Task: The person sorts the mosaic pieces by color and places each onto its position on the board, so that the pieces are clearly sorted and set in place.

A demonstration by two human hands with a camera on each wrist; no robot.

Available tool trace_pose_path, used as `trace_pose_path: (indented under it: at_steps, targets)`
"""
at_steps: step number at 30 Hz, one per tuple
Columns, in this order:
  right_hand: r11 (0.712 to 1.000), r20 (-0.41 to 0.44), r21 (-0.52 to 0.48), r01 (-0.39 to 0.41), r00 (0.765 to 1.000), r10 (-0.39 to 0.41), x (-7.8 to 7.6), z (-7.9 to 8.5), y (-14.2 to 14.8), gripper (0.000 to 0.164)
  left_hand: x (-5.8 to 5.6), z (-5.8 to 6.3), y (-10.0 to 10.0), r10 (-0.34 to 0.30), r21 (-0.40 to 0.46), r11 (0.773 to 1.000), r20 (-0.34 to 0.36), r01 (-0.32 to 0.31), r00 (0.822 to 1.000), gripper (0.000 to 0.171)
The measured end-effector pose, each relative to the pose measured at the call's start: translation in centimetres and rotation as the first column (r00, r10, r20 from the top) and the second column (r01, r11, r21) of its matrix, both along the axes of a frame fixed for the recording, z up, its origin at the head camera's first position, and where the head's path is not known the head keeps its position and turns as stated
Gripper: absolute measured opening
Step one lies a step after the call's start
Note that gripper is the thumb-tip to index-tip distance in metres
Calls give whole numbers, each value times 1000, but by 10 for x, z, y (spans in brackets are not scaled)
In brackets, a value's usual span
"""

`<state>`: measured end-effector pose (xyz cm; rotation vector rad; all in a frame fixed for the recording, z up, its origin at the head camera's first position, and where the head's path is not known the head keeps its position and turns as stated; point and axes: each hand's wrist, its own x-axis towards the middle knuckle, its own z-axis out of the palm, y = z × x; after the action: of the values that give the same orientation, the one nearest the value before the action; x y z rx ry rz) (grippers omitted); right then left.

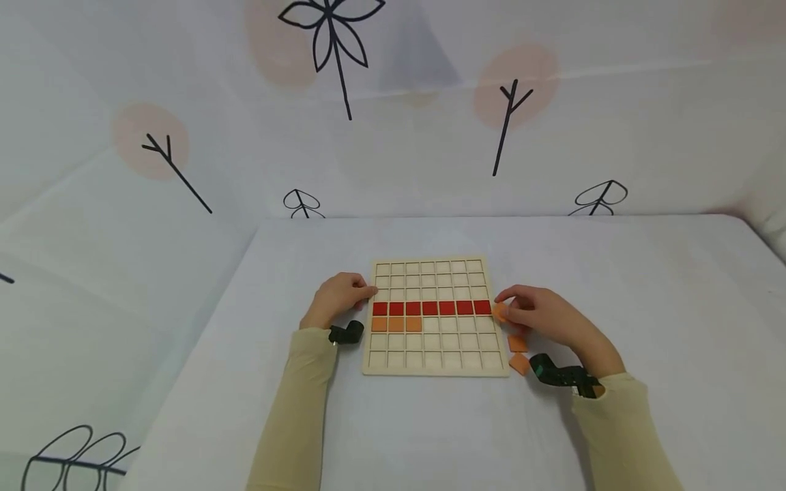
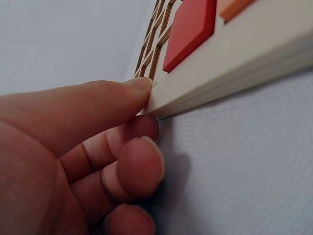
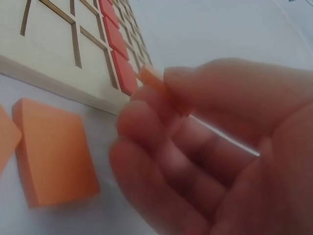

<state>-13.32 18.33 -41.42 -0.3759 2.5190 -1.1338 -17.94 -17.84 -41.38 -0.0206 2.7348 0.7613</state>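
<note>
A pale wooden grid board (image 1: 436, 368) lies on the table. A full row of red tiles (image 1: 430, 309) crosses it, and three orange tiles (image 1: 396, 324) fill the left of the row below. My left hand (image 1: 338, 298) grips the board's left edge near the red row, thumb (image 2: 117, 95) on top and curled fingers at the side. At the right edge, my right hand (image 1: 545, 315) pinches an orange tile (image 3: 151, 78) between thumb and fingers, beside the end of the red row. The fingers hide part of this tile.
Two loose orange tiles lie by the board's lower right side, one square to it (image 1: 518, 343) and one turned (image 1: 519, 363). Dark wrist cameras sit on both wrists. Patterned white fabric (image 1: 417, 150) rises behind the table and along its left.
</note>
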Motion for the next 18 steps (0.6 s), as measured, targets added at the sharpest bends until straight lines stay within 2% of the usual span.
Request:
trace_pose_path:
  at_steps: [7,18]
  targets:
    - [998,12,-64,-24,1000,25,0,-2,-6,32,1,-2,-1,13,15,1000,-10,-13,1000,31]
    - [999,-12,-22,-35,999,35,1,-6,-18,35,0,-2,0,7,16,1000,-8,-7,1000,31]
